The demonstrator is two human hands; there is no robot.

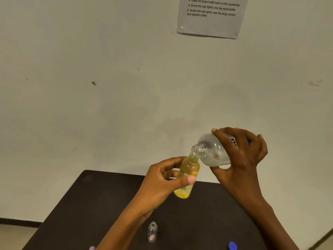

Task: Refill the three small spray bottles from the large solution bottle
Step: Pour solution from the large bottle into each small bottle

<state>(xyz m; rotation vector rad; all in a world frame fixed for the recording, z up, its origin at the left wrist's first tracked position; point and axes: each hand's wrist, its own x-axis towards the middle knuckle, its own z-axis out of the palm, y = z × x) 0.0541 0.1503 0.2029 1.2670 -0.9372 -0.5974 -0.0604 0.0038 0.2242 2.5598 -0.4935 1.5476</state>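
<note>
mid-pour: right hand fingers wrap the tilted large bottle, left hand fingers pinch the yellow bottle below its neck, clear bottle below looks unfilled, third unseen.

- Paper sheet taped to the wall, top cut off by the frame, three numbered lines legible:
- "4 Place the large bottle back on the countertop"
- "5. Screw the cap tightly onto the travel bottle"
- "6. Screw the cap tightly onto the large contact lens solution bottle"
- Large bottle: dark label lettering, mostly covered by fingers, unreadable.
</note>
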